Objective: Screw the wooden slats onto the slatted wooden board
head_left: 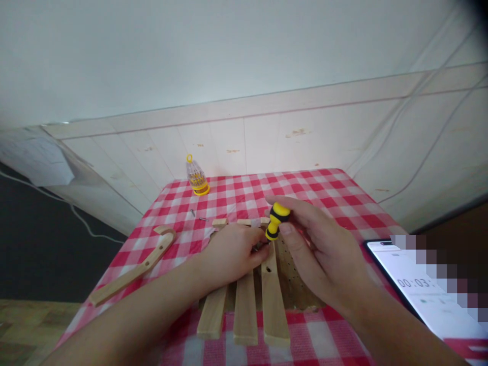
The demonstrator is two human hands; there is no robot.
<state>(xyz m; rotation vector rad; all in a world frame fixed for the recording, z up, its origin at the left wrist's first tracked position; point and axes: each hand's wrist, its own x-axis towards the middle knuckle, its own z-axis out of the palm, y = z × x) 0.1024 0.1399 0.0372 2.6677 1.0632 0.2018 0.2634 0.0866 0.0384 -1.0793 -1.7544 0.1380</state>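
Note:
My right hand (324, 244) grips a small yellow and black screwdriver (280, 216), tilted with its tip down. The tip meets the far part of the rightmost of three light wooden strips (274, 310). That strip has a dark hole (269, 270) nearer to me. Pinched by the screwdriver's tip, my left hand (232, 251) rests over the strips; what its fingers hold is hidden. Under the strips lies a brown board (301, 292) with small holes. A loose wooden piece with a hooked end (141, 267) lies to the left.
Two loose screws, one (192, 213) and another (204, 219), lie beyond the strips. A clear screwdriver-bit case with a yellow base (198, 180) stands near the wall. At right is a phone (423, 290) showing a timer. A red-and-white checked cloth (312, 188) covers the table.

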